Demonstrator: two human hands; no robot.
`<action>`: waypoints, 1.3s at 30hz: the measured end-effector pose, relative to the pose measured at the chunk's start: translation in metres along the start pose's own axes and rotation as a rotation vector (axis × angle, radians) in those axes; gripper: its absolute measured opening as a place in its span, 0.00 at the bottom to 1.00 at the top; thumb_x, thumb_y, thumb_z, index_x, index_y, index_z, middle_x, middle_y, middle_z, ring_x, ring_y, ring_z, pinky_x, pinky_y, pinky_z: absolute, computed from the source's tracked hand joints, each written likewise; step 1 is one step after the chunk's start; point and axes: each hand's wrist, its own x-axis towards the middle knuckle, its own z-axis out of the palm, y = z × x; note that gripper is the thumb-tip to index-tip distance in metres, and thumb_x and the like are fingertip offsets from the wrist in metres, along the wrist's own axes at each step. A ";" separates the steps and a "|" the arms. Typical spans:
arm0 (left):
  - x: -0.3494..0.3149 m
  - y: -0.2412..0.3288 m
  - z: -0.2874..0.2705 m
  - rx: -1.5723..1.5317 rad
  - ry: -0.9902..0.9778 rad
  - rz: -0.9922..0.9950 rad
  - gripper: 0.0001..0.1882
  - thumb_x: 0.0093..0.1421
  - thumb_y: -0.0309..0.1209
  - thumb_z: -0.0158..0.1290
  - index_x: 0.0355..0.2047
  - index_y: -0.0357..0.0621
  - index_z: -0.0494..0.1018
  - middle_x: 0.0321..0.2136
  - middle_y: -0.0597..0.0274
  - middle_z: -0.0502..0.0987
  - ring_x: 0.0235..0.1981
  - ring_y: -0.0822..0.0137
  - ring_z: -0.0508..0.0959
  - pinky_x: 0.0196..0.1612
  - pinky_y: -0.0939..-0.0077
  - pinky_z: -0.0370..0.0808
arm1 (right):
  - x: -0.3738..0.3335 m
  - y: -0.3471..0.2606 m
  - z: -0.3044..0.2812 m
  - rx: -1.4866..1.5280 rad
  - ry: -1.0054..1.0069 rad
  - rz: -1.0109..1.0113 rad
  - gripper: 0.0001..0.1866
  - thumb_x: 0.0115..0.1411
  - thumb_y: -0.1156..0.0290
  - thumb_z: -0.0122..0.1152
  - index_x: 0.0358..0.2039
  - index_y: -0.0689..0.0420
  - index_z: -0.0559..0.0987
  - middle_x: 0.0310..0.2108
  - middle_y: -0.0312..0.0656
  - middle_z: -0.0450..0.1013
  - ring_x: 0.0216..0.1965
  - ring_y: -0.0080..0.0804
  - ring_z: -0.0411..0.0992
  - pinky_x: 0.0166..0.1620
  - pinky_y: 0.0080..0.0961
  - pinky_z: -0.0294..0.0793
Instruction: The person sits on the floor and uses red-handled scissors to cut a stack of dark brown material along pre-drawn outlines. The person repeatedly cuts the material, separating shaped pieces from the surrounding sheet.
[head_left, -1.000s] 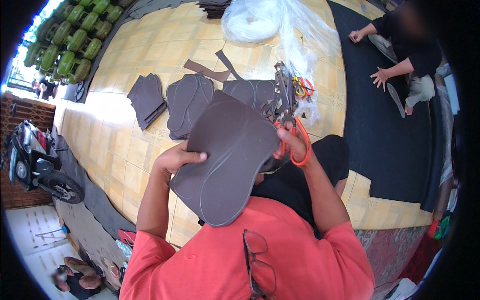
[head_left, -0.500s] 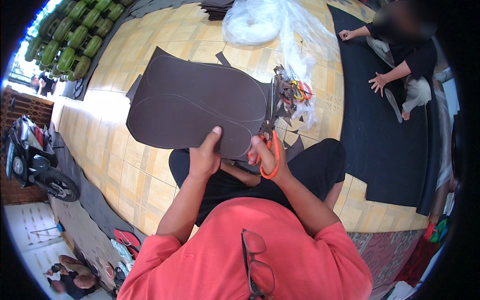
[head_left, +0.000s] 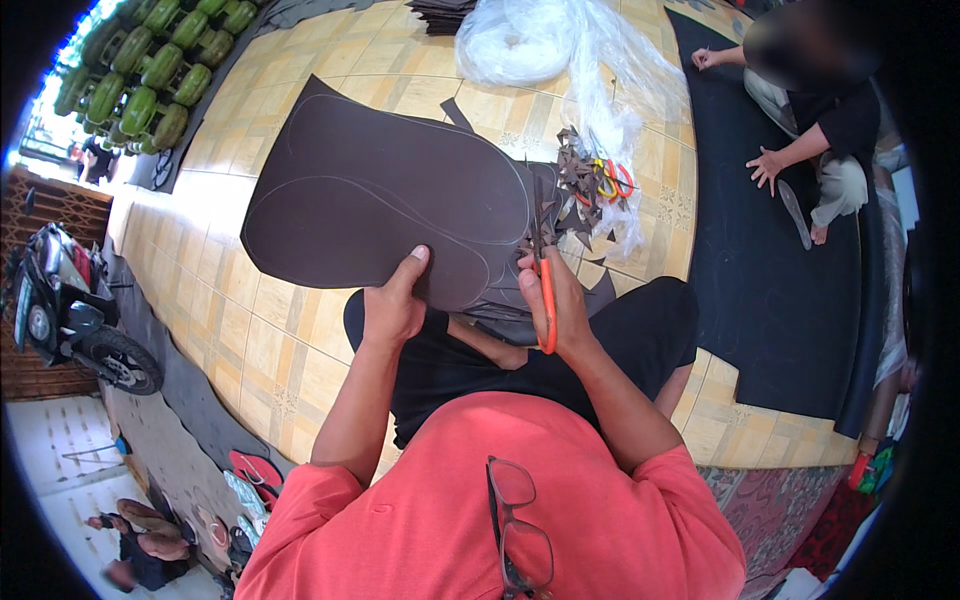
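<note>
My left hand (head_left: 398, 305) grips the near edge of a dark brown sheet (head_left: 370, 170), with the thumb on top and the fingers hidden beneath. Pale curved outlines, shaped like soles, are drawn on the sheet. In my right hand (head_left: 565, 305) is a pair of scissors (head_left: 547, 290) with orange handles, turned nearly edge-on at the sheet's right edge. The blades point away from me; whether they touch the sheet I cannot tell. Beyond them lies a heap of dark offcuts (head_left: 577, 185), beside other scissors (head_left: 615, 180) with yellow and red handles.
Clear plastic wrap (head_left: 520, 45) and a dark stack (head_left: 440, 14) lie on the far tiles. At right, a person (head_left: 840, 130) sits on a long black sheet (head_left: 770, 300), one hand spread above it. A motorcycle (head_left: 75, 310) and green gas cylinders (head_left: 150, 65) stand at left.
The scissors have turned from showing both handle loops to nearly edge-on. The brown sheet has shifted slightly to the left and away from me, with my left hand still on it.
</note>
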 end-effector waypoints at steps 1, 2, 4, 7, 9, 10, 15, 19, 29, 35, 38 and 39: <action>-0.001 0.000 0.001 0.006 -0.002 0.001 0.21 0.58 0.20 0.54 0.52 0.38 0.68 0.47 0.57 0.73 0.49 0.62 0.74 0.54 0.65 0.71 | 0.000 0.001 -0.001 -0.016 -0.002 -0.011 0.16 0.64 0.61 0.57 0.37 0.63 0.69 0.27 0.49 0.72 0.29 0.44 0.73 0.34 0.36 0.72; -0.001 -0.001 0.000 -0.003 0.001 -0.007 0.21 0.58 0.20 0.54 0.53 0.38 0.67 0.47 0.56 0.73 0.49 0.61 0.74 0.54 0.65 0.71 | 0.000 0.000 -0.001 0.002 0.000 -0.013 0.16 0.65 0.61 0.56 0.36 0.63 0.69 0.25 0.48 0.71 0.28 0.42 0.72 0.33 0.35 0.71; -0.001 -0.001 -0.001 -0.020 0.010 -0.023 0.21 0.58 0.20 0.53 0.53 0.38 0.67 0.47 0.56 0.73 0.50 0.61 0.74 0.54 0.64 0.71 | -0.001 -0.002 -0.001 0.037 0.001 -0.017 0.15 0.65 0.62 0.56 0.34 0.62 0.68 0.23 0.47 0.69 0.26 0.38 0.70 0.32 0.34 0.69; 0.003 0.005 -0.005 -0.072 0.027 -0.065 0.22 0.58 0.20 0.54 0.54 0.38 0.66 0.47 0.56 0.73 0.50 0.61 0.74 0.54 0.63 0.72 | -0.006 0.002 -0.003 0.091 -0.074 0.149 0.16 0.66 0.61 0.55 0.27 0.60 0.68 0.17 0.42 0.63 0.21 0.29 0.62 0.27 0.31 0.64; 0.010 0.008 -0.011 -0.063 0.052 -0.026 0.23 0.58 0.21 0.55 0.54 0.38 0.66 0.48 0.56 0.73 0.50 0.60 0.74 0.53 0.63 0.73 | -0.006 -0.004 -0.007 0.111 -0.108 0.186 0.18 0.66 0.61 0.54 0.23 0.59 0.67 0.15 0.39 0.59 0.20 0.26 0.57 0.25 0.30 0.60; 0.014 0.010 -0.014 -0.058 0.064 -0.006 0.23 0.58 0.21 0.56 0.54 0.38 0.66 0.48 0.56 0.72 0.50 0.60 0.74 0.53 0.63 0.73 | -0.006 -0.006 -0.009 0.121 -0.125 0.204 0.20 0.67 0.60 0.54 0.21 0.59 0.66 0.14 0.38 0.57 0.19 0.25 0.55 0.24 0.30 0.58; 0.015 0.012 -0.016 0.022 0.036 -0.018 0.25 0.58 0.22 0.57 0.56 0.38 0.65 0.49 0.55 0.72 0.51 0.59 0.74 0.54 0.61 0.73 | -0.013 0.019 -0.004 0.083 -0.125 0.125 0.22 0.69 0.56 0.44 0.27 0.61 0.72 0.13 0.32 0.63 0.09 0.18 0.60 0.14 0.19 0.61; 0.007 0.006 -0.017 0.024 -0.020 -0.084 0.26 0.58 0.23 0.57 0.57 0.38 0.64 0.50 0.54 0.72 0.52 0.58 0.73 0.54 0.61 0.72 | -0.006 0.020 0.011 0.076 0.056 -0.033 0.21 0.70 0.57 0.43 0.27 0.61 0.72 0.11 0.33 0.61 0.08 0.19 0.59 0.14 0.20 0.59; 0.020 0.032 -0.041 0.253 -0.037 -0.302 0.30 0.51 0.24 0.61 0.54 0.31 0.66 0.45 0.53 0.75 0.48 0.57 0.76 0.53 0.63 0.73 | -0.010 0.011 -0.014 0.222 -0.110 0.238 0.22 0.70 0.55 0.42 0.32 0.63 0.72 0.14 0.34 0.63 0.13 0.20 0.63 0.19 0.20 0.63; 0.002 0.032 -0.049 0.384 -0.176 -0.479 0.35 0.42 0.25 0.63 0.54 0.29 0.69 0.45 0.49 0.78 0.45 0.55 0.78 0.53 0.63 0.72 | 0.007 0.021 -0.012 0.057 -0.081 0.110 0.16 0.68 0.60 0.48 0.36 0.63 0.70 0.22 0.44 0.69 0.25 0.37 0.70 0.31 0.32 0.69; -0.002 0.029 -0.049 0.381 -0.222 -0.573 0.34 0.42 0.25 0.63 0.53 0.30 0.70 0.45 0.51 0.77 0.46 0.57 0.77 0.54 0.66 0.70 | 0.011 0.017 -0.015 0.029 -0.084 0.098 0.14 0.67 0.63 0.51 0.35 0.63 0.70 0.27 0.51 0.72 0.29 0.48 0.73 0.35 0.38 0.70; -0.004 0.029 -0.048 0.390 -0.238 -0.588 0.33 0.44 0.25 0.63 0.53 0.31 0.71 0.46 0.53 0.77 0.47 0.59 0.76 0.54 0.69 0.69 | 0.011 0.015 -0.016 0.024 -0.075 0.077 0.14 0.66 0.63 0.52 0.35 0.63 0.69 0.26 0.52 0.72 0.29 0.48 0.72 0.35 0.38 0.70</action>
